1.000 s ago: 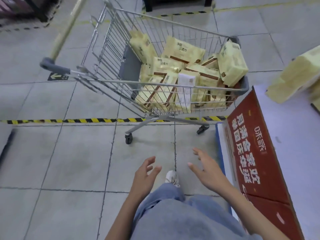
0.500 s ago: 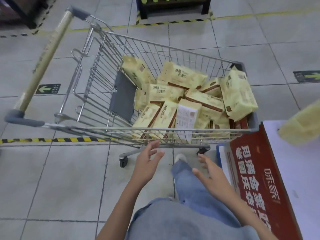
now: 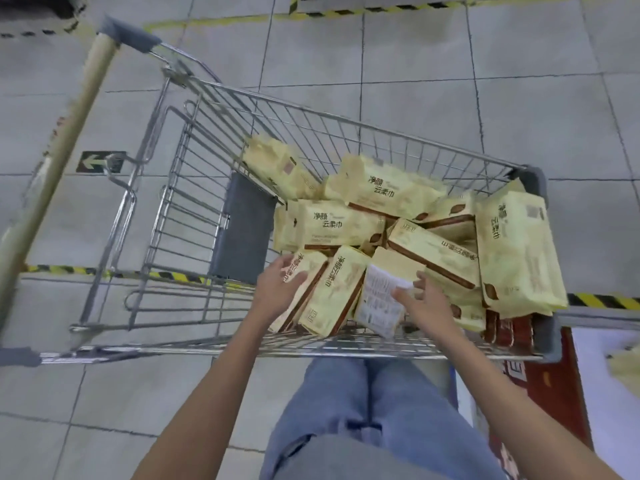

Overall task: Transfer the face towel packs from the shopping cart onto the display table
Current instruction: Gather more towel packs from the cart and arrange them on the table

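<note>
the yellow pack just past the left hand says 净颜 云柔巾, and a floor sign far to its left shows an arrow.

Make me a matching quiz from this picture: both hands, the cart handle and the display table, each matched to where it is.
1 left hand
2 right hand
3 cart handle
4 display table

A lower right corner, red front
B at the white-label pack
C far left, beige bar
D at the near-left pack

Pairs: 1-D, 2-B, 3-C, 4-A
</note>
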A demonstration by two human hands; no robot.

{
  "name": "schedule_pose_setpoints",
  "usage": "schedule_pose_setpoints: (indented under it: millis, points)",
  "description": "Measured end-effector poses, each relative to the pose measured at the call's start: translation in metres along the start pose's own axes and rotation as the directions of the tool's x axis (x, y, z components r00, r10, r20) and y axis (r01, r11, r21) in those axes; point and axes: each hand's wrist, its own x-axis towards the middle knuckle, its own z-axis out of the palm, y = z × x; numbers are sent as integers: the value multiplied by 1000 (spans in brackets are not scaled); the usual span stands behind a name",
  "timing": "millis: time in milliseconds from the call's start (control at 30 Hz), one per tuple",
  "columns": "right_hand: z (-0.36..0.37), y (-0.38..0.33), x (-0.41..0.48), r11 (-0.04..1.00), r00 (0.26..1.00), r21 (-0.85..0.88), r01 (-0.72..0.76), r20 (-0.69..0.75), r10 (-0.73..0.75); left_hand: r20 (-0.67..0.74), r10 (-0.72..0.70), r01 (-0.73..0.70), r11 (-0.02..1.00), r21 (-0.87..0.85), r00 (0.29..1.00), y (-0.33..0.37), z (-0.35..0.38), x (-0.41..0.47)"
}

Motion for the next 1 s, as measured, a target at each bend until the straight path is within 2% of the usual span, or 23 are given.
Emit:
schedule_pose_setpoints:
  millis: [133, 233, 333, 467, 567, 667, 900, 1000]
  points:
    - [14, 11, 42, 997, 986, 35, -67, -151, 71, 159, -77, 35, 968, 250, 984, -28, 19, 49]
    - [23, 18, 65, 984, 972, 133, -115, -191, 139, 266, -131, 55, 960, 276, 955, -51, 31, 68]
    - [32, 30, 77, 966, 956, 190, -175, -202, 212, 305, -201, 96, 941, 325, 931, -76, 36, 77]
    - [36, 45, 88, 942, 958, 242, -233, -112, 265, 290, -241, 140, 934, 329, 926, -98, 41, 84]
    - [35, 51, 90, 930, 967, 284, -231, -39, 252, 251, -242, 175, 949, 261, 937, -107, 46, 86]
    - [32, 56, 89, 938, 973, 270, -219, -10, 230, 228, -248, 180, 942, 281, 942, -112, 47, 90]
    - [34, 51, 86, 958, 981, 239, -156, -78, 180, 233, -267, 169, 914, 368, 935, -116, 30, 97]
    - [30, 42, 81, 949, 981, 288, -129, -102, 164, 229, -271, 169, 908, 383, 935, -111, 18, 95]
